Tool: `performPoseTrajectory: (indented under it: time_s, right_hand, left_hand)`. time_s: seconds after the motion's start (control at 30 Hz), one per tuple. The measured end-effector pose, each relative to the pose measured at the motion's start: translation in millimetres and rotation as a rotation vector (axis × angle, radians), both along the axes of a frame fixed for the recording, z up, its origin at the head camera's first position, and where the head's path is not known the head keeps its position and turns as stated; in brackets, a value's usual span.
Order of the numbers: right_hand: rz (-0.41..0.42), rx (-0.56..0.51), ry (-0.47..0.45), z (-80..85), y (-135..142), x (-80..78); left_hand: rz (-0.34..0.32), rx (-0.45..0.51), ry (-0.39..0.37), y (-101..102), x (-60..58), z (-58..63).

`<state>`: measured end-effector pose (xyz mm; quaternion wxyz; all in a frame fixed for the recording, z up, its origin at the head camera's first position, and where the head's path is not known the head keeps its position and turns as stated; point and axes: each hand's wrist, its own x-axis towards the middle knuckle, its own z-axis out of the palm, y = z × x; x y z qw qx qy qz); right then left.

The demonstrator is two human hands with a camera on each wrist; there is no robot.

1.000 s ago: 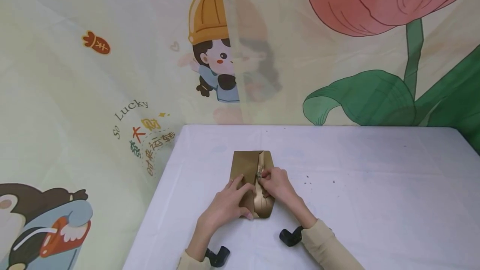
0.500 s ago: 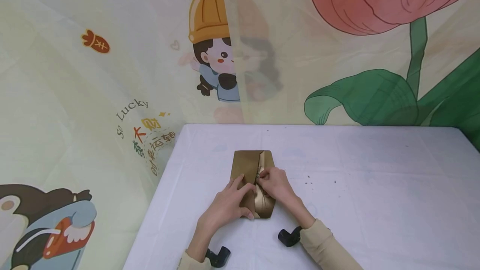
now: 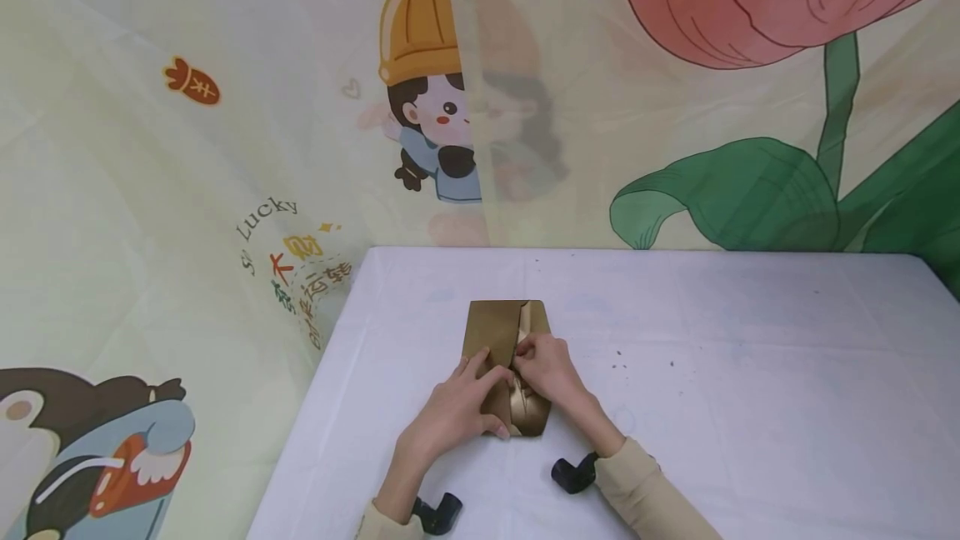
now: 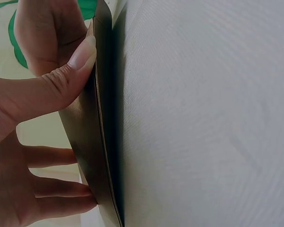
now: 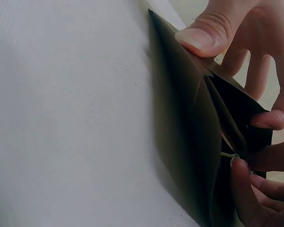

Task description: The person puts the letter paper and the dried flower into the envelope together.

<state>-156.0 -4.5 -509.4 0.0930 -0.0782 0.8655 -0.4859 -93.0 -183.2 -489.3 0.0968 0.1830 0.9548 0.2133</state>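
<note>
A brown-gold envelope (image 3: 491, 325) lies on the white-covered table, its mouth gaping along the right side. My left hand (image 3: 453, 411) rests across it with fingers spread, the thumb at the near edge. In the right wrist view, the left index fingertip (image 5: 270, 120) touches the panel beside the opening. At that mouth my right hand (image 3: 551, 369) pinches a thin pale strand (image 5: 229, 154) between thumb and finger. One end of the strand runs into the dark pocket; most of it is hidden, and its kind is unclear.
Several dark specks (image 3: 618, 354) dot the white tablecloth (image 3: 750, 407) right of the envelope. A printed curtain (image 3: 300, 107) hangs behind and to the left. Black wrist-worn devices (image 3: 574, 473) sit by both cuffs.
My right hand has shifted slightly left and curls closer at the envelope's mouth; a small silvery bit seen there earlier is now hidden. The left hand stays put.
</note>
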Motion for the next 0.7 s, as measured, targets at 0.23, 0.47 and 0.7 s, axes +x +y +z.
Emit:
performPoseTrajectory:
  time_s: [0.23,0.47,0.7]
  right_hand:
    - [0.0,-0.019,0.008,1.4,-1.8,1.6]
    - [-0.006,-0.01,-0.003,1.5,-4.5,0.5]
    - [-0.01,-0.013,0.009,-0.3,-6.7,0.7]
  left_hand:
    - [-0.002,-0.006,0.003,0.0,-0.3,-0.3]
    - [-0.009,-0.012,0.009,-0.2,-0.7,-1.6]
    - [-0.013,-0.012,0.023,-0.2,-0.7,-1.3]
